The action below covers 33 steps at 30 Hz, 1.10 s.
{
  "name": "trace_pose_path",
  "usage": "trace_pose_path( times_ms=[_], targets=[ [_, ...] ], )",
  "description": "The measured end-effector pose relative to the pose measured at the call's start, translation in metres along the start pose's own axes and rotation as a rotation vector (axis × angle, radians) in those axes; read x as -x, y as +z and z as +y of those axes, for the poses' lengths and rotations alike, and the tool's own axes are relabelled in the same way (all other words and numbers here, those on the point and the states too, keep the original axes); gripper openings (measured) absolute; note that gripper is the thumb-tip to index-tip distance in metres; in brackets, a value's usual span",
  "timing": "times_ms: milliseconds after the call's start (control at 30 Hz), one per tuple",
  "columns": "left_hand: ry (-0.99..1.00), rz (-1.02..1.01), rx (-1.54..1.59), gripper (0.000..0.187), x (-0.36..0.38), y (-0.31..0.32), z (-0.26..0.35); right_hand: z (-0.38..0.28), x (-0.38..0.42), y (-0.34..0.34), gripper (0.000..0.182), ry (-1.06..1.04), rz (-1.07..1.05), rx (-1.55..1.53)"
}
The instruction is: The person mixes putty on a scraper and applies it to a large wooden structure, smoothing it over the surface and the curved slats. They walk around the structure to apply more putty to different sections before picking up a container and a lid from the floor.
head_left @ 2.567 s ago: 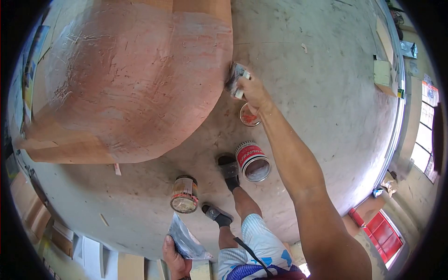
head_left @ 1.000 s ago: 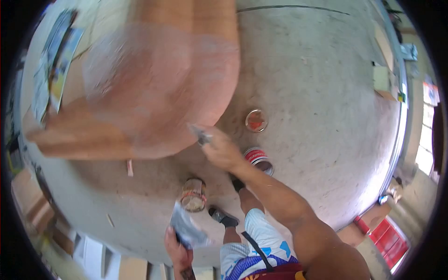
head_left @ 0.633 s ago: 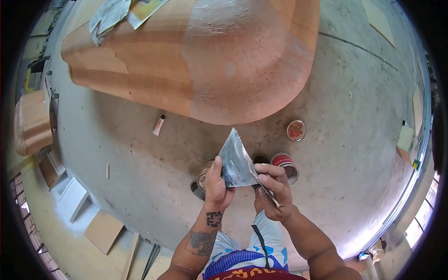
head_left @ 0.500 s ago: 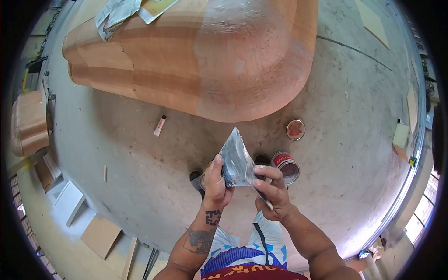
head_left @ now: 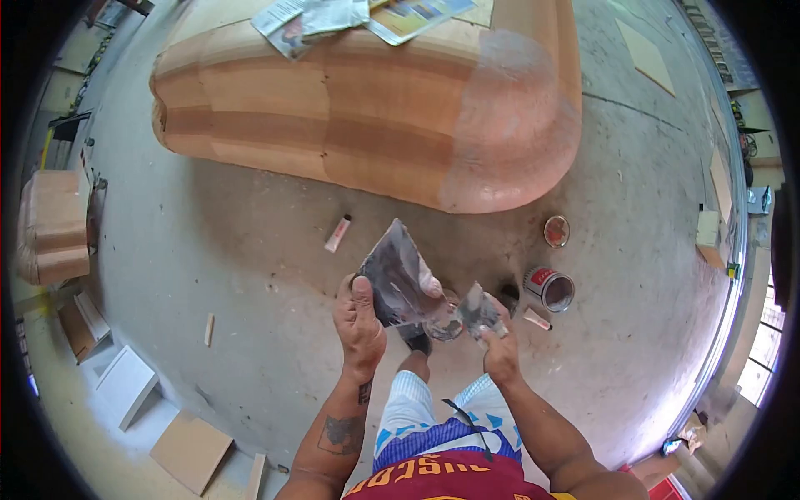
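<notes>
Head view: the left grip (head_left: 360,329) has a grey-smeared plate (head_left: 396,283) pinched by its edge, the right grip (head_left: 500,343) clasping a coated spreader (head_left: 478,311) just beside it! Right of that grip, near a small tube (head_left: 537,318), a red-labelled can (head_left: 550,289). Its print, like the maroon shirt's (head_left: 450,479) yellow letters, I can't read for sure.

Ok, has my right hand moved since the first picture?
Yes, toward your body: your right hand was beyond the red-labelled can; now it appears on the can's near side, to its left.
</notes>
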<state>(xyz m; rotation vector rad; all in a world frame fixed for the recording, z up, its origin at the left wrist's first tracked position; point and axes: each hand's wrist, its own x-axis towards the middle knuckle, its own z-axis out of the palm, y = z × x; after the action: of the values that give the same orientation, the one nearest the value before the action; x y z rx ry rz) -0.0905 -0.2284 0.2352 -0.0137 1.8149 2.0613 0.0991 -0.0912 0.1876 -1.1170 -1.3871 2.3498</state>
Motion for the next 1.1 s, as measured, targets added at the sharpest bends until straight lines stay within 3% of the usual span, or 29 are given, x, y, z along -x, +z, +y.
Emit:
trace_pose_path(
  times_ms=[100, 133, 200, 300, 467, 567, 600, 833, 933, 1100],
  targets=[
    [0.150, 0.046, -0.255, 0.034, 0.001, -0.035, 0.008, -0.019, 0.023, 0.033, 0.057, 0.074, -0.052, -0.258],
    [0.216, 0.034, -0.329, 0.032, 0.004, -0.035, 0.008, -0.022, 0.025, 0.039, 0.055, 0.073, -0.072, -0.174],
    [0.361, -0.007, -0.466, 0.028, 0.012, -0.039, 0.009, -0.018, 0.028, 0.062, 0.053, 0.229, -0.056, -0.324],
    [0.509, -0.253, -0.531, 0.023, 0.027, -0.044, 0.000, -0.032, 0.028, 0.092, 0.051, 0.325, -0.011, -0.494],
    [0.307, -0.536, -0.827, 0.017, 0.027, -0.061, 0.001, -0.023, 0.018, 0.072, 0.056, 0.439, 0.005, -0.663],
    [0.180, -0.745, -1.013, 0.016, 0.027, -0.057, -0.008, -0.029, -0.011, 0.043, 0.053, 0.374, 0.048, -0.731],
    [0.129, -0.820, -1.071, 0.016, 0.026, -0.053, -0.012, -0.037, -0.027, 0.032, 0.051, 0.267, 0.022, -0.705],
    [-0.239, -0.508, -1.173, 0.022, 0.001, 0.015, -0.029, -0.075, -0.211, -0.049, 0.043, -0.048, 0.194, -0.805],
    [-0.200, -0.451, -1.190, 0.025, -0.019, 0.064, -0.024, -0.070, -0.300, -0.067, 0.043, -0.163, 0.212, -0.802],
    [-0.262, -0.324, -1.172, 0.030, -0.038, 0.107, -0.008, -0.037, -0.396, -0.069, 0.053, -0.126, 0.408, -0.833]
  ],
)
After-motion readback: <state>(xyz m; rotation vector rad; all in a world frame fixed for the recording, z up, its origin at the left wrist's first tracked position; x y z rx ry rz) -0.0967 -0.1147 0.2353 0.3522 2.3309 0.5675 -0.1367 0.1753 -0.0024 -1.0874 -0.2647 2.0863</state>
